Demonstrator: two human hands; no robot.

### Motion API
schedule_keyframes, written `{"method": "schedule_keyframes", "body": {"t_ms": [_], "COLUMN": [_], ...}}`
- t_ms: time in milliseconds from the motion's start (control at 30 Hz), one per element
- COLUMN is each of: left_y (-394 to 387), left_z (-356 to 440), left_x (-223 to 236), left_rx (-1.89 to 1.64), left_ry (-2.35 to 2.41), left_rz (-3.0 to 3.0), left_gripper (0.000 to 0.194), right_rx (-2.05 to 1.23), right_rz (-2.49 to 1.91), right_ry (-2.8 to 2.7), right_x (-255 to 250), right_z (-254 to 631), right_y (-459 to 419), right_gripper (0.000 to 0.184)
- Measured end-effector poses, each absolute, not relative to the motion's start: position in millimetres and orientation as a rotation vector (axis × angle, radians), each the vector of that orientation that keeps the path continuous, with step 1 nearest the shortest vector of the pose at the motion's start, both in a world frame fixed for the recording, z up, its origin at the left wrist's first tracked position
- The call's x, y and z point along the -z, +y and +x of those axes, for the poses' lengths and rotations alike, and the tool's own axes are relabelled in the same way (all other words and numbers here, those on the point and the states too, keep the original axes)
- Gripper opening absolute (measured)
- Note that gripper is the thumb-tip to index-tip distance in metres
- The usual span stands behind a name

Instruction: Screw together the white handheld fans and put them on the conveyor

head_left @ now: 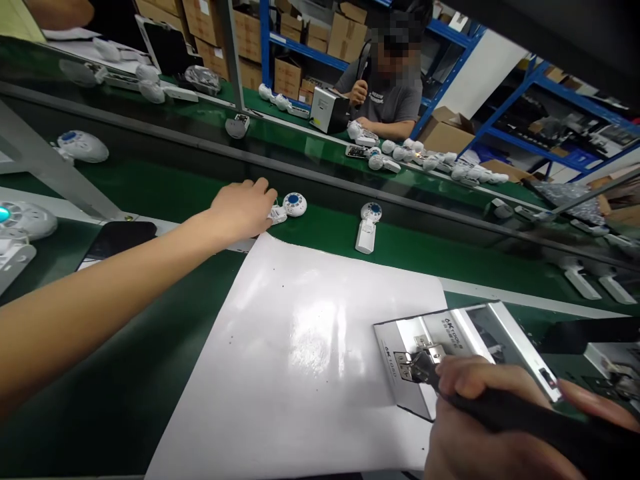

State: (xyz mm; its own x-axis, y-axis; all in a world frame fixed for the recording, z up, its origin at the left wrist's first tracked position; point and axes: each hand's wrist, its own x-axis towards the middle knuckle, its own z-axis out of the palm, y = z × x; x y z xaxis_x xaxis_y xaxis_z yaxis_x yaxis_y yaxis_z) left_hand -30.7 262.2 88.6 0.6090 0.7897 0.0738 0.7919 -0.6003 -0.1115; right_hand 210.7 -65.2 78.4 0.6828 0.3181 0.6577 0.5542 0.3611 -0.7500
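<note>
Far left edge: white device with a lit blue-green spot (30,220), cut off by the frame. Above it, upper left, another white device with blue on its face (85,147). Black flat object (123,239) lies left of centre, partly behind the forearm. Left hand (245,208) reaches in above centre, fingers bent down at a white device with a blue disc (295,204); grip hidden, can't tell whether it's pinching it or just touching. Device sits on the green strip (320,230) past the white sheet (280,333). Sheet covers the middle of the green worktop (125,373), glossy, few dark specks.

Second blue-disc device (367,228) is right of the first, well apart, on the same strip. Top, right of centre: a co-worker in a grey T-shirt (395,100), one hand round a dark tool.

Lower right: silver machine (453,333) marked 6K TOOLS, tilted in view. Right hand (480,437) is wrapped round a black tool (510,408), its tip at the machine's metal fitting; contact unclear. Right edge: two white devices (583,280) side by side.
</note>
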Motion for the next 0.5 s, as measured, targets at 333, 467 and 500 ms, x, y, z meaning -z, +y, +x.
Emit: {"method": "schedule_keyframes", "body": {"t_ms": [333, 467, 500], "left_y": [219.0, 226.1, 228.3], "left_z": [112.3, 128.1, 126.3], "left_x": [-48.8, -26.6, -24.0], "left_rx": [0.196, 0.242, 0.269], "left_ry": [-0.490, -0.689, -0.729], "left_rz": [-3.188, -3.184, -3.177], "left_gripper": [0.034, 0.034, 0.036], "right_rx": [-0.119, 0.018, 0.025], "right_rz": [-1.135, -1.142, -1.156], "right_ry": [-0.928, -0.837, -0.784], "right_x": [-78.2, -99.8, -105.5], "right_z": [187.8, 203.0, 206.8], "right_y": [-46.7, -75.0, -79.7], "right_gripper": [0.056, 0.050, 0.045]}}
